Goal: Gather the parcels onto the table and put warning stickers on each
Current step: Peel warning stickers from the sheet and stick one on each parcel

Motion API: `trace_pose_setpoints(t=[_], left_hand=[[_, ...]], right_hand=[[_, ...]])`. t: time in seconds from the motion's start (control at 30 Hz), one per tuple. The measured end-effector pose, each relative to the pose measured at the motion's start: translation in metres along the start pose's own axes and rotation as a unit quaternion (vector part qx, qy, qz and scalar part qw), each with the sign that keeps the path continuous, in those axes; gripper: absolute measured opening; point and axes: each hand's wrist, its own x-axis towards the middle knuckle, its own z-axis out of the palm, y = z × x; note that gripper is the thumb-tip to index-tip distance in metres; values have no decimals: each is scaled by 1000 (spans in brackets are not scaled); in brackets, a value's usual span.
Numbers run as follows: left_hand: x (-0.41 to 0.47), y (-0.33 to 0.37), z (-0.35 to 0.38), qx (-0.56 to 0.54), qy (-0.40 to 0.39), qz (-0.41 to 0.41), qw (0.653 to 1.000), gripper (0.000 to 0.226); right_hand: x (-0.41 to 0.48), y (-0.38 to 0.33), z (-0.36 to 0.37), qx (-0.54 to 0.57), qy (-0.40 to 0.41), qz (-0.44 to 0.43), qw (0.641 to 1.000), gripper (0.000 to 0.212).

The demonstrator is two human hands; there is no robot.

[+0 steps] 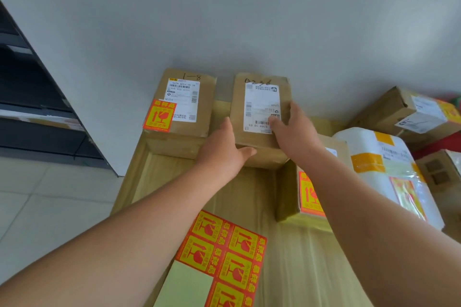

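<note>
Handwritten "1-8" on left box (207,112), "Q054" on its label (183,97), perhaps "0238" on middle box (237,107)

Wooden table (249,189) bears brown parcels (179,112), sticker sheet (224,252) — perhaps white parcel (381,164).

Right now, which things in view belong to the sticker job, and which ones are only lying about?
Job: middle parcel, no sticker visible; left parcel, stickered; right parcel, stickered; white foam parcel; warning sticker sheet; table.
Lying about: dark shelving; far-right boxes, role unclear.
</note>
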Motion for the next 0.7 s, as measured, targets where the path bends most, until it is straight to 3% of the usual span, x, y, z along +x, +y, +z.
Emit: trace_pose_setpoints(t=[0.13,0.27,0.57,0.7], left_hand=[[-44,16,-19,-4,70,66,995,94],[-109,28,-24,-23,110,104,988,92],[-272,32,31,-36,95,69,992,85],[-332,32,66,-45,64,58,995,71]], right_hand=[[-46,-8,-34,174,40,-39,983,59],[-101,7,-60,260,33,-47,964,61],[-243,95,-103,270,-34,-47,961,60],[-291,145,-112,278,-74,-18,958,58]])
